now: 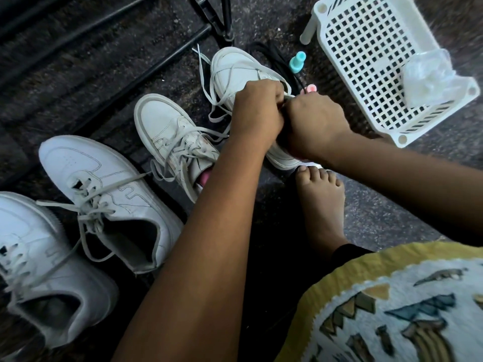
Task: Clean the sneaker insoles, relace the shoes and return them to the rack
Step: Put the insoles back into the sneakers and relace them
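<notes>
Both left hand (257, 111) and right hand (315, 124) pinch lace (221, 100).

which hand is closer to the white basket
Right. The right hand pinches the lace of the sneaker on the side toward the white basket; the left hand pinches it on the far side, farther off.

Left hand (257, 113), right hand (313, 124) touching, fingers curled, apparently pinching lace (287, 96)
</notes>
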Tool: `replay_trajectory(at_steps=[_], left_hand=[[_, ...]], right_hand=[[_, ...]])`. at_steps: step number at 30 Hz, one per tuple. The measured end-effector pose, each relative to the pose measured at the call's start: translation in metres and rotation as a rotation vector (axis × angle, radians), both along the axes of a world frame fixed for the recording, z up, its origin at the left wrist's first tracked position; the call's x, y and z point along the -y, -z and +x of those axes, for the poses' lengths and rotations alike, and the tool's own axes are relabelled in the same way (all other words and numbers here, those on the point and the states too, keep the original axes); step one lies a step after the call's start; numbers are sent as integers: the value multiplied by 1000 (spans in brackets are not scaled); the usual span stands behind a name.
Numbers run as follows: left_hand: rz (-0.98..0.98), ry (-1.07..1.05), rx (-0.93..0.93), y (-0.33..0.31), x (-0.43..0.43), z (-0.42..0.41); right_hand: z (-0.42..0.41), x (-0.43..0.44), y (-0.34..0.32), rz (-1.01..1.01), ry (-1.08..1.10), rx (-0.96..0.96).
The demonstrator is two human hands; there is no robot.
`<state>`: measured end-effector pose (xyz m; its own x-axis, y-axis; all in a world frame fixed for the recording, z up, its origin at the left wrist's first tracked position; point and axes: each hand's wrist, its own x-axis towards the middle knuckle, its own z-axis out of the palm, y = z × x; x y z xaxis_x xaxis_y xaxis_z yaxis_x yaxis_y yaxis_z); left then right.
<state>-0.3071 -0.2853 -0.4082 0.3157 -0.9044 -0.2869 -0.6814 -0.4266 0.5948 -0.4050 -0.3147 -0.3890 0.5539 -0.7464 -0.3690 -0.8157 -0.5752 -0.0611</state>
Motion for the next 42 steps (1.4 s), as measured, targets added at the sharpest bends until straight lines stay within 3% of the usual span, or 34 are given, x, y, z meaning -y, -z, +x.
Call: replay_trajectory(at_steps=[2,5,8,12,17,20,23,25,27,29,30,32,33,34,36,37,39,41,42], left_hand=[[-15,-17,-15,0,0,0],[-21,-18,-21,1,-1,-2],[-36,-20,-28,1,-2,1],[-37,-19,-33,0,-4,1],[-43,-29,-53,-1,-5,0],[-34,-14,-44,-2,-4,1],[-32,-10,-28,-1,-4,0],[-27,-12,-22,0,-3,0],[-18,-12,-19,2,-3,0],[-29,-26,-34,3,-2,2],[-34,-29,-38,4,-2,2],[-23,-15,-22,3,-3,2],[-17,-5,-18,3,-4,1],[-15,5,-19,2,-4,0],[-17,26,-11,0,-5,-3],[-17,37,4,0,-5,-4],[-19,57,33,0,-5,-4],[-23,79,56,0,-6,-4],[-22,84,64,0,-6,-5]], right_hand=[[-5,-3,5,-39,3,20],[-25,-4,-4,58,-35,146],[-52,-13,-31,50,-250,291],[-82,-19,-23,-71,-577,228],[-72,-14,2,-55,-603,222],[-57,-7,5,-15,-564,183],[-40,-7,1,19,-506,-130],[-23,2,-2,85,-459,-235],[-2,15,-4,186,-393,-178],[-8,6,6,146,-403,-115],[-21,-16,18,79,-356,-179],[-55,-74,41,235,-29,-305],[-68,-88,49,336,0,-336],[-71,-86,46,395,-42,-365],[-58,-52,26,153,-321,-315],[-42,-28,8,37,-501,-197],[-39,-10,-4,-37,-592,-178],[-41,-17,-4,-75,-634,-312],[-38,-21,-7,12,-647,-416]])
